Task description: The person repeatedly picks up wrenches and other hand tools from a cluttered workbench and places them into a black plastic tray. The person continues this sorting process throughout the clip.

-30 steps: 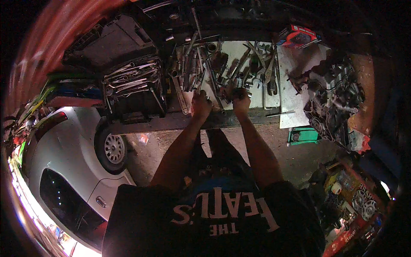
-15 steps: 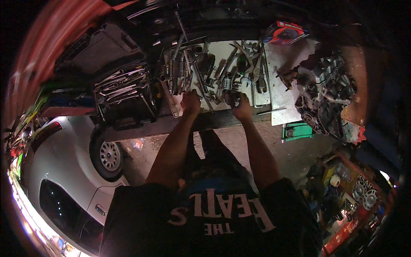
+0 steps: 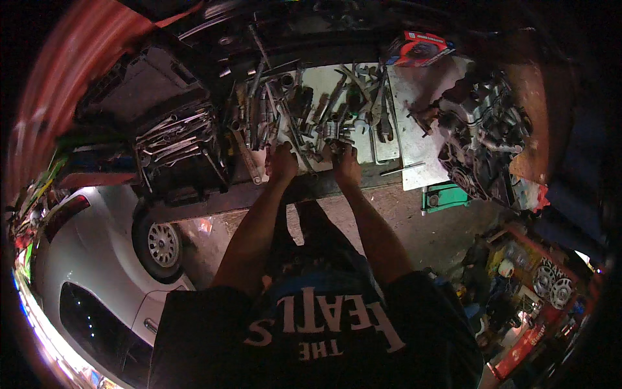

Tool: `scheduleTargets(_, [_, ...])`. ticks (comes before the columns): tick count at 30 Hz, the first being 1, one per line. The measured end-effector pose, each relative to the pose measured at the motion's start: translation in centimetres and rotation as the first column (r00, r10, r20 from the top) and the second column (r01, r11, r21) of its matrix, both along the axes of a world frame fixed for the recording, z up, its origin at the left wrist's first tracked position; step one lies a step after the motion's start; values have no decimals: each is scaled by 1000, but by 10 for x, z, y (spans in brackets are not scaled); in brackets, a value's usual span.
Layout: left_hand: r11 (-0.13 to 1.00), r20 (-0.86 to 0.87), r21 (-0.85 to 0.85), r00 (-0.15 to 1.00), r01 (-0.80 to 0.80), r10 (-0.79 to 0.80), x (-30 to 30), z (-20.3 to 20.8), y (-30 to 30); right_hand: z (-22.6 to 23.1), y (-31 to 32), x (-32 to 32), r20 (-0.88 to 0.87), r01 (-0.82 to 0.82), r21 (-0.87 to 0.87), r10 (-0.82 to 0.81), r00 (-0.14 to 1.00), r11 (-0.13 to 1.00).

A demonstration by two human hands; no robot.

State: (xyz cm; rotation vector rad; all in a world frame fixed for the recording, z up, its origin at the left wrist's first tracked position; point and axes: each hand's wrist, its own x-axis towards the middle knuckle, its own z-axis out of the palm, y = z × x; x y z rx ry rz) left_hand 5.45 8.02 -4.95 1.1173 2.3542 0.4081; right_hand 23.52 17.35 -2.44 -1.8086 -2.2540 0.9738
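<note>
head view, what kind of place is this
Most likely a car repair workshop: a workbench strewn with wrenches, an open tool box of spanners, an engine part on the bench, and a white car parked beside it.

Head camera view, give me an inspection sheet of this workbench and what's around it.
Surface: workbench, pale sheet on top, mostly covered.
Job's things: small metal part by the right hand; loose wrenches and tools by the left hand.
Clutter: open tool case with wrenches; engine assembly; red box.
Hands: left hand rests on the bench edge; right hand touches the metal part, grip unclear.
Cables: nothing seen.
Surroundings: white car at left; green box on the floor; red shelf of items at right.
</note>
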Motion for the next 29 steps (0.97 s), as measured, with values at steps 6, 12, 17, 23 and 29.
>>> scheduleTargets(6, [997, 120, 72, 993, -30, 21, 3, 8, -1, -6, 10, 24, -125, 156, 145, -139, 982, 977])
scheduleTargets(12, [990, 42, 118, 996, 76, -81, 4, 16, 1, -5, 41, 34, -124, 3, 220, 24, 992, 976])
scheduleTargets(17, [991, 24, -21, 991, 134, -134, 3, 25, -1, 32, 56, -8, -75, -269, 251, 296, 952, 930])
scheduleTargets(23, [987, 31, 13, 987, 159, -160, 6, 27, 0, -16, 56, -49, 234, -58, 168, 18, 972, 984])
scheduleTargets(29, [988, 8, 13, 988, 156, -156, 5, 20, -4, -29, 68, -44, 68, -149, 5, 149, 987, 989])
